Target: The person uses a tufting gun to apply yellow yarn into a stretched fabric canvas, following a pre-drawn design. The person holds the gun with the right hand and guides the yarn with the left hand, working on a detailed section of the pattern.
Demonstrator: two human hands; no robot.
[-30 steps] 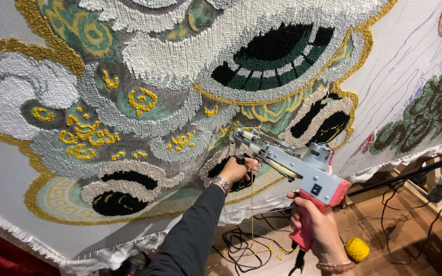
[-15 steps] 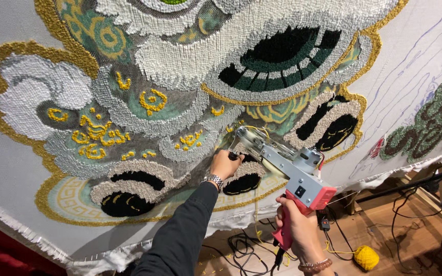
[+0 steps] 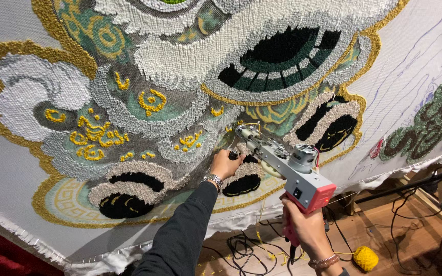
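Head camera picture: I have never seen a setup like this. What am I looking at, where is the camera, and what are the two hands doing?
The picture comes from a camera worn on the person's head, looking along their arms at a large white cloth stretched upright in front of them. The cloth carries a partly finished yarn design in white, grey, green, black and gold loops, with bare drawn lines at the right.

The right hand grips the red handle of a hand-held tufting gun, a powered tool whose metal tip points at the cloth. The left hand, in a dark sleeve with a metal wristband, holds the tool's front grip near the tip.

Below, on the wooden floor, lie black cables and a yellow ball of yarn.
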